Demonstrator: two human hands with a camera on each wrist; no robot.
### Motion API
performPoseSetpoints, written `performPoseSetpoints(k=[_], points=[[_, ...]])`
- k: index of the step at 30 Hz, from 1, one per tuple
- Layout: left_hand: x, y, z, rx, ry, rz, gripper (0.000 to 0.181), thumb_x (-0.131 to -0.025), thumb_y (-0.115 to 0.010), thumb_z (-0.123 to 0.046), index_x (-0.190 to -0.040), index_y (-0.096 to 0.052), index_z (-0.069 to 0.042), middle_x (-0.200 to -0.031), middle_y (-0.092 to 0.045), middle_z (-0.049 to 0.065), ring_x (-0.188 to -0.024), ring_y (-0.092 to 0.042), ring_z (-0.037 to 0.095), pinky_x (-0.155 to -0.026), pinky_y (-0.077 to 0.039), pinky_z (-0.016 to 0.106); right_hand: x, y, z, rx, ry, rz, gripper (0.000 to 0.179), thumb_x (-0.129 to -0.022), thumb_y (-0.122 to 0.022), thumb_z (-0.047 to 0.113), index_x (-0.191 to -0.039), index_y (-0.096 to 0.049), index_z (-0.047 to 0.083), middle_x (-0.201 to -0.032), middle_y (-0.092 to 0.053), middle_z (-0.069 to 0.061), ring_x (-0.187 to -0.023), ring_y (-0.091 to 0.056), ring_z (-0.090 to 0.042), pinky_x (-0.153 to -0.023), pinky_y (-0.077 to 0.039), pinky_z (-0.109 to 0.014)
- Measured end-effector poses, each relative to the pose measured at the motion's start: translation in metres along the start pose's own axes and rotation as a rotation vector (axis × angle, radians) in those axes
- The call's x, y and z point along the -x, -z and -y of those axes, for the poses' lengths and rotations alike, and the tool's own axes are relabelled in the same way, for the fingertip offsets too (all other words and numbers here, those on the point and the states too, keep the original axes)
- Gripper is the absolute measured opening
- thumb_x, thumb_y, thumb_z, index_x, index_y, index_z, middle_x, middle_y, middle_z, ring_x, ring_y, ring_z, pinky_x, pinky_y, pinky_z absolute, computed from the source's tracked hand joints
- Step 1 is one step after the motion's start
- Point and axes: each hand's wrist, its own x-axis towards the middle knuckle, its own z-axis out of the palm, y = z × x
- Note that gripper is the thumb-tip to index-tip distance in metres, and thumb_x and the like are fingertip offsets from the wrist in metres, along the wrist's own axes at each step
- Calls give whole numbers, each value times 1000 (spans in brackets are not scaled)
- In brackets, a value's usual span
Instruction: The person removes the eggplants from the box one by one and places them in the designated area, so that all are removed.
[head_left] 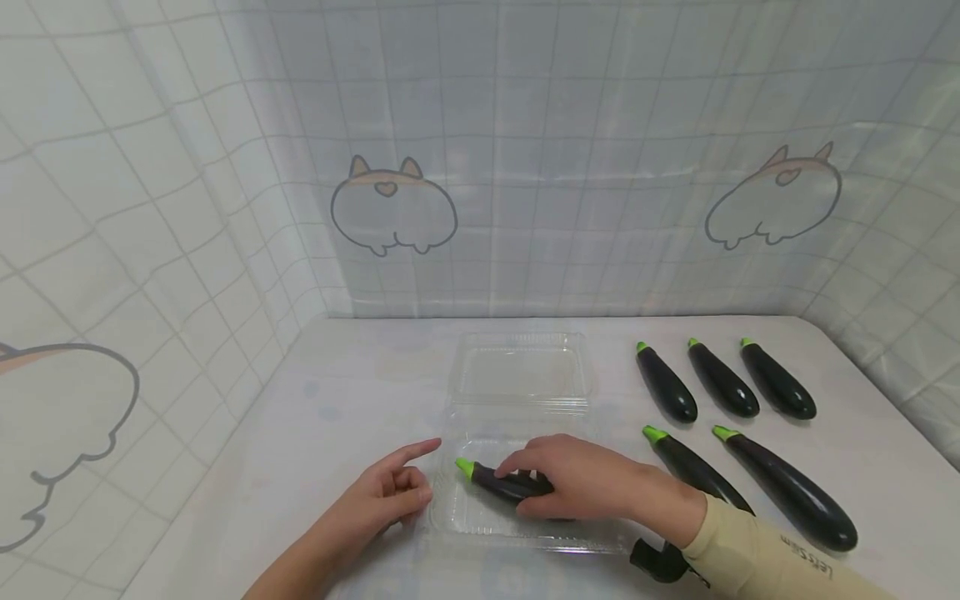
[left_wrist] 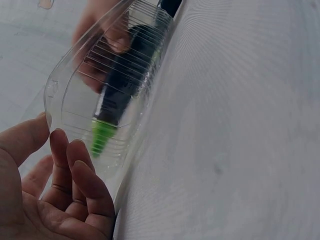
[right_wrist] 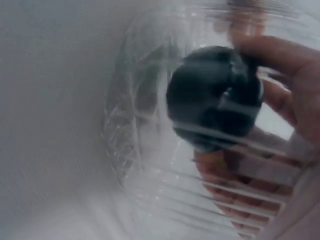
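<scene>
A clear plastic clamshell box [head_left: 517,537] lies unfolded on the table, its lid [head_left: 521,367] laid back away from me. Over its base my right hand [head_left: 577,479] grips a dark eggplant [head_left: 491,482] whose green stem end points left. The right wrist view shows the rounded end of this eggplant [right_wrist: 215,97] through the clear wall, blurred, with fingers around it. My left hand [head_left: 382,496] is at the left rim of the base, index finger extended and the other fingers curled. In the left wrist view, thumb and fingertips of that hand [left_wrist: 65,195] pinch the rim.
Several more eggplants lie on the right of the table: three in a back row, such as this one [head_left: 667,383], and others nearer, including a long one [head_left: 787,487]. My right forearm [head_left: 757,554] crosses in front of them. A patterned curtain [head_left: 555,167] stands behind the table.
</scene>
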Motion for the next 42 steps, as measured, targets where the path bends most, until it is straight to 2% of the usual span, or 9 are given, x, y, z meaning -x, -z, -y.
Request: performPoseSetpoints(k=[6,12,23,30,37,42], points=[[0,0,2,-3,-9,-1,65,-97,-65,-14,-153,-33,-13,-91,-58,6,-73,-51,15,-66,-44,25,4,8,0,-51,-27,-92,41,-89,-74,38,-129,-65,30,-107,-61,16,-88,-57,-3,-78,-49,-25],[-1,0,2,-9,-7,0,65,-97,-65,-14,-154,-33,-12,-91,-57,7,-73,-51,15,-65,-43,25,10,18,-2,-91,-57,-144,42,-89,-74,36,-130,-64,30,-106,-62,16,-90,-59,-2,-77,-51,-25],[-1,0,2,-2,7,-8,66,-97,-65,-15,-154,-32,-12,-90,-57,6,-73,-50,15,-65,-43,25,30,35,-11,-107,-36,-276,42,-90,-73,35,-129,-63,24,-103,-63,13,-86,-61,-5,-72,-52,-26],[-3,-1,5,-17,-8,-7,64,-97,-64,-15,-153,-34,-14,-90,-57,5,-72,-50,15,-65,-42,24,53,49,-18,-90,-162,-328,45,-89,-72,46,-131,-61,31,-104,-63,15,-86,-61,-6,-69,-52,-27],[-4,-1,6,-23,2,-8,64,-97,-64,-16,-154,-33,-16,-91,-57,6,-74,-50,15,-65,-42,24,83,58,-31,-53,-221,-408,45,-91,-69,48,-131,-61,29,-112,-64,13,-88,-62,-5,-73,-52,-28],[-4,0,4,-23,2,-7,64,-97,-64,-16,-154,-33,-16,-91,-57,6,-73,-50,15,-65,-42,23,103,62,-41,10,-296,-472,44,-91,-68,50,-129,-62,29,-105,-64,13,-84,-60,-6,-70,-51,-27]])
